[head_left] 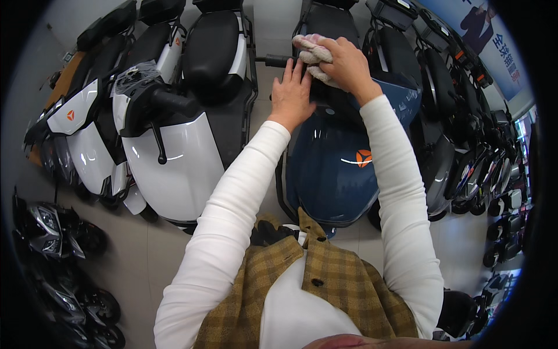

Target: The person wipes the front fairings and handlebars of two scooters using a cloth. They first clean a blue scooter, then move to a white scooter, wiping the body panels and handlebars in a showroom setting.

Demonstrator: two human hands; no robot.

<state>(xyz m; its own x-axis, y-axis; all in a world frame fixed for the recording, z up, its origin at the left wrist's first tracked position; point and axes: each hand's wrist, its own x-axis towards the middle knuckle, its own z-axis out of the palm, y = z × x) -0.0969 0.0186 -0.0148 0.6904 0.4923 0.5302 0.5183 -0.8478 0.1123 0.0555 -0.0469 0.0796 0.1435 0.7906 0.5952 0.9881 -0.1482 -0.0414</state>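
A blue electric scooter [328,168] stands in front of me, its glossy front panel toward me. My right hand [349,67] is closed around a bunched, pale cloth with pinkish patches [317,55], held over the scooter's handlebar area. Beside it, my left hand [292,96] lies flat with fingers stretched out, at the left side of the handlebar near the black grip [274,60]. What the left palm rests on is hidden beneath it. The scooter's black seat [331,23] shows behind the cloth.
To the left stand white scooters, the nearest with a white front panel [174,163] and black brake lever [158,142]. Dark scooters [444,75] line the right side. More dark vehicles [55,232] stand at lower left. A blue poster [482,35] hangs at upper right.
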